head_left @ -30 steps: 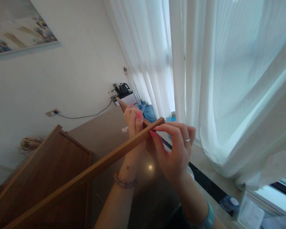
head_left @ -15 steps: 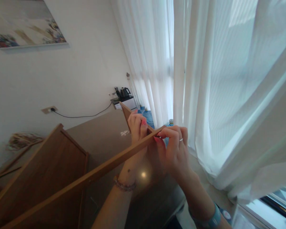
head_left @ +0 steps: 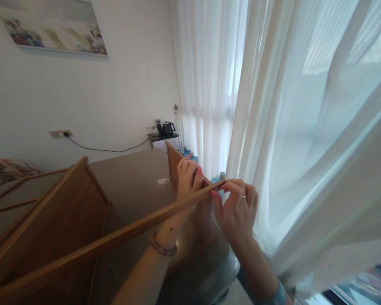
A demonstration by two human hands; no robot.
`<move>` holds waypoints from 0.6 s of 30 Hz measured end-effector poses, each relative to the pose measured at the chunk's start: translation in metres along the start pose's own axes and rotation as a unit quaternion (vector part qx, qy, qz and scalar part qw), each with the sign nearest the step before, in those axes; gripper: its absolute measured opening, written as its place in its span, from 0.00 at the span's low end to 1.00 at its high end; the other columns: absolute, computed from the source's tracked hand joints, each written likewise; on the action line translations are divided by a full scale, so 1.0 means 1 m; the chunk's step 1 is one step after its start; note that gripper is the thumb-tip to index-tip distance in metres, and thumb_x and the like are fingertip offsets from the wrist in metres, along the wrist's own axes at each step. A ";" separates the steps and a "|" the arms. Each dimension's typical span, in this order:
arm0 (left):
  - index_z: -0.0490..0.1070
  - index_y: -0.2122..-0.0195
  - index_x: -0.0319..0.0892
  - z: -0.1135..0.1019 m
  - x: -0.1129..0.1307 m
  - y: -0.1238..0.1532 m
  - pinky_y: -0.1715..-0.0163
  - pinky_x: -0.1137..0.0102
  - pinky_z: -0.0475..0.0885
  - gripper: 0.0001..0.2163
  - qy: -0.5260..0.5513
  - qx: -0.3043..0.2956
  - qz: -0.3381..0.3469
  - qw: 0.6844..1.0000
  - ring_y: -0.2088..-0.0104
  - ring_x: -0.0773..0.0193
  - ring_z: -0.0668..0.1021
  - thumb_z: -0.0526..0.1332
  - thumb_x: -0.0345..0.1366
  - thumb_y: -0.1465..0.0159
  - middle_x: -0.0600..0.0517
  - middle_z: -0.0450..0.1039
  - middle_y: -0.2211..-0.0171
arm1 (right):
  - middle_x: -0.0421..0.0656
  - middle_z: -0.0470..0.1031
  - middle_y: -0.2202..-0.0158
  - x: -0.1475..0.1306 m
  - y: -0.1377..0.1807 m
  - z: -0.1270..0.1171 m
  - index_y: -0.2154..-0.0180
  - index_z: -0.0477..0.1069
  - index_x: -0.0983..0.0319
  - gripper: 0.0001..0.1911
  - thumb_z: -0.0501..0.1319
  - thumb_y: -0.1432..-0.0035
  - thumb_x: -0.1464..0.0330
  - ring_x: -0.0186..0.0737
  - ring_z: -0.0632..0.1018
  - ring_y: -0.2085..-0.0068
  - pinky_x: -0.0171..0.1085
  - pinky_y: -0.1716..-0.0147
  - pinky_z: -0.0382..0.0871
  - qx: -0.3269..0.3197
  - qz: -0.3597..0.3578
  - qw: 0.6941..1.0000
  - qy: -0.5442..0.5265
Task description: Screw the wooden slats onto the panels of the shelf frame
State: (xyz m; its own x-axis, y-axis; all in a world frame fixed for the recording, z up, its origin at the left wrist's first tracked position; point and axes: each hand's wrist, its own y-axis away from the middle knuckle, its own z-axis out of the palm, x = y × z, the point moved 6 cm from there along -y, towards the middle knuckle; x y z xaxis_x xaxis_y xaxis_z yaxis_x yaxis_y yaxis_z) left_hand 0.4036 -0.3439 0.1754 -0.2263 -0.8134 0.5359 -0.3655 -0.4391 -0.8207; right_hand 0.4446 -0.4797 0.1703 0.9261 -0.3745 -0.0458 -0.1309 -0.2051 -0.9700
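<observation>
A long wooden rail (head_left: 139,222) slants from the lower left to the middle, part of a wooden frame. At its far end it meets a short upright wooden board (head_left: 174,163). My left hand (head_left: 189,180) is wrapped over that board behind the rail, thumb up, its palm side partly hidden. Thumb and fingers of my right hand (head_left: 238,205) are pinched at the rail's outer end, close to the corner. Something small and dark shows between those fingertips, too small to name.
A wide wooden panel (head_left: 66,216) stands at the left on the brown table (head_left: 130,178). On the table lies a thin bent metal piece (head_left: 113,274). A black kettle (head_left: 168,128) sits on a small cabinet behind. White curtains (head_left: 273,127) hang at the right.
The view has turned slightly, shifting the scene. The right fingers have opened a little around the rail's end. The left hand keeps its hold on the board.
</observation>
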 end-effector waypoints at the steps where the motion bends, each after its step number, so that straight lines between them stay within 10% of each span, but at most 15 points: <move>1: 0.61 0.70 0.46 0.000 0.000 -0.001 0.38 0.55 0.61 0.15 0.000 0.001 0.003 1.000 0.49 0.58 0.69 0.46 0.46 0.30 0.48 0.66 0.65 | 0.44 0.71 0.66 -0.001 0.000 0.000 0.62 0.62 0.60 0.07 0.53 0.33 0.63 0.44 0.67 0.63 0.41 0.63 0.58 -0.015 0.001 1.000 0.020; 18: 0.63 0.67 0.46 0.002 -0.007 0.001 0.40 0.53 0.62 0.13 0.002 0.017 0.028 0.999 0.44 0.56 0.67 0.47 0.45 0.30 0.48 0.67 0.64 | 0.40 0.70 0.75 -0.012 -0.011 -0.004 0.71 0.63 0.58 0.10 0.52 0.35 0.70 0.41 0.65 0.69 0.41 0.66 0.54 -0.015 -0.081 0.993 0.087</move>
State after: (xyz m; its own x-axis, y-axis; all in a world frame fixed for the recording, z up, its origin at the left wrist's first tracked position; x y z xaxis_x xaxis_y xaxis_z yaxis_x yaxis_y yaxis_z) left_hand 0.4067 -0.3392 0.1708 -0.2501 -0.8353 0.4896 -0.3215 -0.4053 -0.8558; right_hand 0.4332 -0.4767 0.1825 0.8613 -0.4840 0.1545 0.0023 -0.3005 -0.9538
